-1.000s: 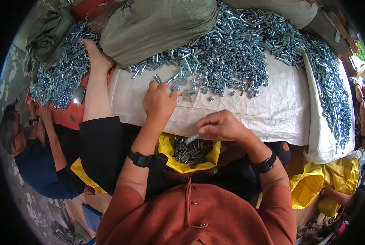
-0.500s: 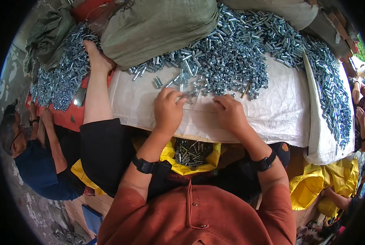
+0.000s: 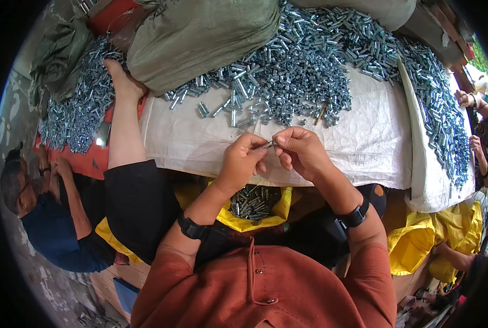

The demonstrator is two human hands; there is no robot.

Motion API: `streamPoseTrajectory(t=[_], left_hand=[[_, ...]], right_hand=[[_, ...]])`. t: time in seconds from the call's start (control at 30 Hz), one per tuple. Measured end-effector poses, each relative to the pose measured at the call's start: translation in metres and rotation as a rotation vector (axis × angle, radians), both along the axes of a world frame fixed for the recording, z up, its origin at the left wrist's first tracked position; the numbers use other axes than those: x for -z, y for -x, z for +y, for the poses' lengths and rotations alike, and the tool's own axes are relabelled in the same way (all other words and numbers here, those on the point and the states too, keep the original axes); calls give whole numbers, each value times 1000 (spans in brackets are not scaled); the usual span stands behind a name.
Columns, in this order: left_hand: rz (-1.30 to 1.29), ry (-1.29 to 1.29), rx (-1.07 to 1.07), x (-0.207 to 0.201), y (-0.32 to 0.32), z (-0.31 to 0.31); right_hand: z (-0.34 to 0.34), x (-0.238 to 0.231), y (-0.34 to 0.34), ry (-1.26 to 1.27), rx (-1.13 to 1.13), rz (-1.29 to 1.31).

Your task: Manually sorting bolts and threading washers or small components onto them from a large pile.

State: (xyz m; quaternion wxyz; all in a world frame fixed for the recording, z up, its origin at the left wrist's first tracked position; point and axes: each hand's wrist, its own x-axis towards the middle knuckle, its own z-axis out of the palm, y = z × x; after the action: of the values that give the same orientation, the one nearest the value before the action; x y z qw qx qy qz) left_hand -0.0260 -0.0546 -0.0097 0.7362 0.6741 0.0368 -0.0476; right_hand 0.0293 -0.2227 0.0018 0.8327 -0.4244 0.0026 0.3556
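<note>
Over the near part of the white sheet (image 3: 200,136), my left hand (image 3: 241,164) and my right hand (image 3: 303,153) meet fingertip to fingertip. Both are closed in a pinch. A small shiny metal piece (image 3: 269,145) runs from the left fingertips into the right ones; a second small part may sit in the right pinch, but the fingers cover it. Just beyond lies a heap of small silvery metal pieces (image 3: 298,90), short blocky ones near me and longer tubes (image 3: 243,87) behind and to the left. Below my wrists, a yellow bag (image 3: 249,225) holds longer metal pieces (image 3: 255,203).
A full grey-green sack (image 3: 205,44) lies on the heap's left. A bare leg (image 3: 126,120) stretches across at left, near another metal pile (image 3: 83,104). A person in dark blue (image 3: 63,235) works there. More metal pieces (image 3: 443,120), yellow bags (image 3: 413,246) and other people's hands are at right.
Both hands have drawn back from the heap's near edge and come together, now pinching a small metal piece between them. The view has shifted slightly.
</note>
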Motion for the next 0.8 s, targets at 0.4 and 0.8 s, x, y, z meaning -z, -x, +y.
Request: streamPoseTrajectory(t=[0.4, 0.8], left_hand=[[15, 40, -53, -1, 0, 6], [-411, -877, -372, 2, -39, 40]], right_hand=[[5, 6, 3, 50, -14, 3], [15, 19, 10, 328, -92, -345]])
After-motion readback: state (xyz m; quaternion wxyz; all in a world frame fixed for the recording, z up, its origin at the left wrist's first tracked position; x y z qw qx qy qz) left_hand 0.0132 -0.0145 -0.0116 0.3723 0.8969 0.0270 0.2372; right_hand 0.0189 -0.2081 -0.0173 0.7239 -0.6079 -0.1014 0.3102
